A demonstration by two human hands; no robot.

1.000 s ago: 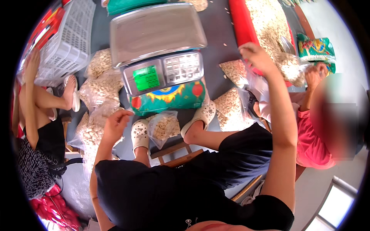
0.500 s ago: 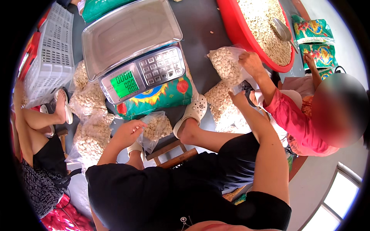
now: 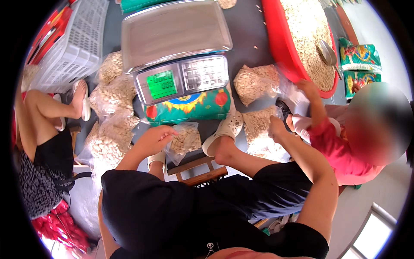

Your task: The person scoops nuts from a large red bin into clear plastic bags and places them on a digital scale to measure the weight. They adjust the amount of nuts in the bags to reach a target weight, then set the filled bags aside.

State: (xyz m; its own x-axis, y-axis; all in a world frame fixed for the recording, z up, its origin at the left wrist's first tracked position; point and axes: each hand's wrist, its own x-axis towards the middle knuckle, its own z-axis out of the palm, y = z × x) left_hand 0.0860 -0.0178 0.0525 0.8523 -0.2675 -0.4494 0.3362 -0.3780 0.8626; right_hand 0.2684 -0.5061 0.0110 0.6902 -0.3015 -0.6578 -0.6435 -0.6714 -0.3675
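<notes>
My right hand (image 3: 278, 128) is closed at the top of a clear plastic bag of pale flat seeds (image 3: 258, 122), which look like pumpkin seeds; it stands on the floor right of my shoe. My left hand (image 3: 156, 139) has its fingers loosely bent and apart, with nothing seen in them. They are beside the mouth of a smaller seed bag (image 3: 186, 141), lying in front of the scale; whether they touch it I cannot tell. Another filled bag (image 3: 254, 84) lies farther off, its loose plastic mouth near a co-worker's hand (image 3: 309, 90).
A digital scale (image 3: 177, 36) with a lit green display rests on a green printed sack (image 3: 187, 110). Several seed bags (image 3: 112, 97) are piled left of it. A red tub (image 3: 276, 32) of seeds holds a metal scoop (image 3: 327, 52). A white crate (image 3: 84, 47) stands far left, near another person's legs.
The co-worker's hand has drawn back right, and the far bag has come down onto the floor. My right hand has closed by the nearer bag's top. The scale's display reading has changed.
</notes>
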